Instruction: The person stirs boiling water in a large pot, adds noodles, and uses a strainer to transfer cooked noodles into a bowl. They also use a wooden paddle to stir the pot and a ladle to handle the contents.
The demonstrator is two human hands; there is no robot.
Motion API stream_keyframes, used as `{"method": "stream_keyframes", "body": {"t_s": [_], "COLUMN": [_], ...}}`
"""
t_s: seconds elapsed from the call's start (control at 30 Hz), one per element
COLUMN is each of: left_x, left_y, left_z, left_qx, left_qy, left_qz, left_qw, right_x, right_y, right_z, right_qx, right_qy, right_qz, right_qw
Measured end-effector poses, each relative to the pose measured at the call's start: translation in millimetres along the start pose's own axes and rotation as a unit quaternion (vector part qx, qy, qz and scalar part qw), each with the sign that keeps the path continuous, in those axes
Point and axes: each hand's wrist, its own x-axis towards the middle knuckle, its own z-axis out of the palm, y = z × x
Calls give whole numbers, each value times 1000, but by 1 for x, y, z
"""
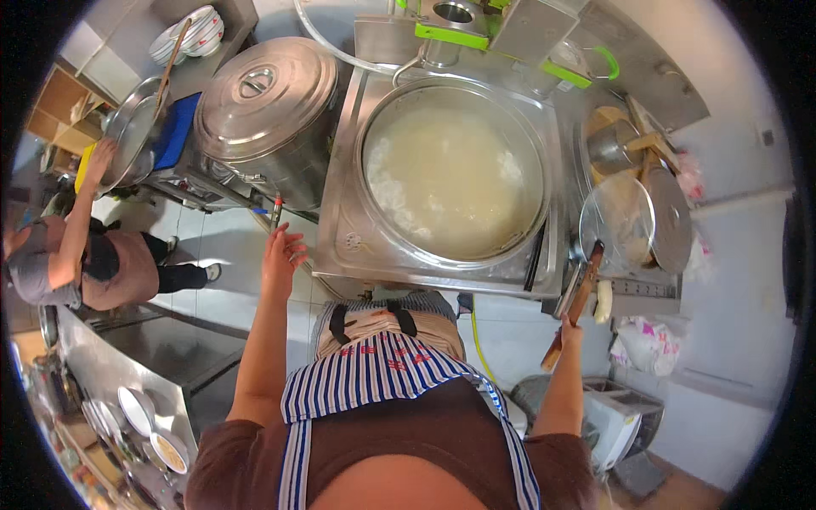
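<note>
A wide round pot [454, 172] of pale, cloudy, foaming liquid sits in the steel cooker directly before me. My right hand [572, 333] grips the wooden handle [583, 290] of a round strainer [617, 213], whose fine mesh head is raised over the pans and lids right of the cooker. Near the red-tipped tap [278, 204] of a tall lidded steel stockpot [271, 102], my left hand [282, 255] hovers with fingers spread, holding nothing. Whether its fingertips touch the tap is unclear. Long dark sticks [537, 258] lie along the cooker's right edge.
At the far left a co-worker [115, 261] reaches to a large steel bowl [135, 137]. Bowls [136, 408] stand on a steel counter [115, 357] at lower left. Green-handled steel equipment [452, 38] borders the pot's back. A yellow hose [479, 347] hangs behind the cooker's front edge.
</note>
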Motion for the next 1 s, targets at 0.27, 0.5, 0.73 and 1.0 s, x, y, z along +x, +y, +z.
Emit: {"method": "stream_keyframes", "body": {"t_s": [0.27,0.5,0.73,1.0], "left_x": [-19,-49,-50,-57], "left_y": [-41,-60,-71,-56], "left_z": [128,133,96,102], "left_qx": [20,46,39,28], "left_qy": [12,79,107,71], "left_qz": [-51,-67,-58,7], "left_qw": [998,994,992,997], "right_x": [20,-47,-70,-22], "right_y": [-19,-68,-73,-304], "right_z": [-21,-66,-66,40], "right_qx": [275,376,40,-300], "right_qy": [-164,-215,-62,-3], "right_qz": [37,-25,-351,-498], "right_qw": [947,901,934,813]}}
